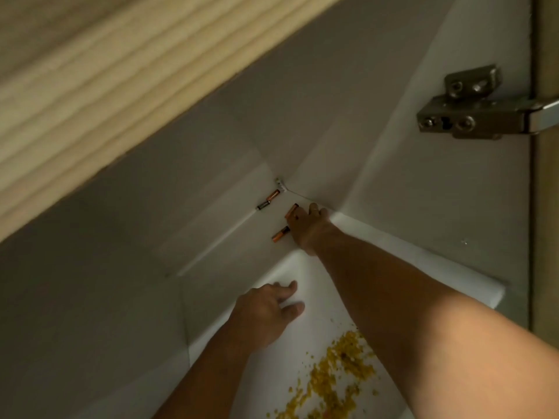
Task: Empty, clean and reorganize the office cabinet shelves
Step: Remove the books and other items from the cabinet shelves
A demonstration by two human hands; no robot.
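Note:
Several small batteries lie deep in the back corner of the white cabinet shelf point(230, 237). One orange battery point(272, 195) and a black one point(263, 205) sit against the back wall. My right hand point(308, 229) reaches into the corner, and its thumb and fingertips pinch an orange battery point(292, 210). Another orange-and-black battery point(280, 234) lies on the shelf just left of that hand. My left hand point(267, 311) rests flat on the shelf near its front, fingers spread, holding nothing.
A small white clip point(280, 183) sits in the very corner. Yellow crumbs point(332, 379) are scattered on the white surface between my forearms. A metal door hinge point(472, 113) is fixed to the right side wall. A ribbed beige panel point(90, 86) overhangs at upper left.

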